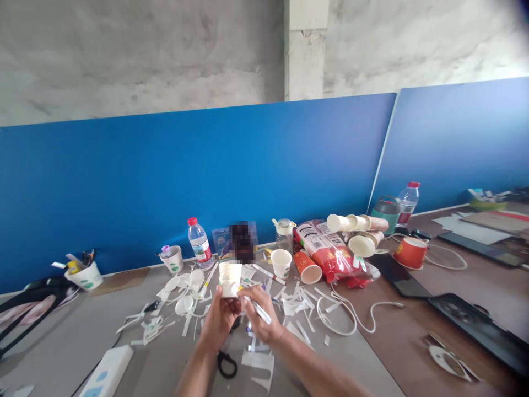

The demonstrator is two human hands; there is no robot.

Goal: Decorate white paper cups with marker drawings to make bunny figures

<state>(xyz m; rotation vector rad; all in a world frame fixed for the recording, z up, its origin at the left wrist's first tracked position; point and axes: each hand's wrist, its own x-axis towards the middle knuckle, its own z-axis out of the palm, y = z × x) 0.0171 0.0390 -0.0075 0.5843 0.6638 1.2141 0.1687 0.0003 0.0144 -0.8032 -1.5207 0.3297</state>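
In the head view my left hand grips a small cream-white paper piece, apparently part of a paper cup, held up above the table. Ridges or bands run across it; its exact make-up is too small to tell. My right hand is closed round a white marker pen, its front end near the lower right of the paper piece. Below my wrists lie black-handled scissors, partly hidden, and a cut paper scrap. More paper strips are scattered on both sides of my hands.
Behind my hands stand a white paper cup, a water bottle and a lidded jar. An orange cup lies beside a red package. A white cable loops at right; a power strip lies front left.
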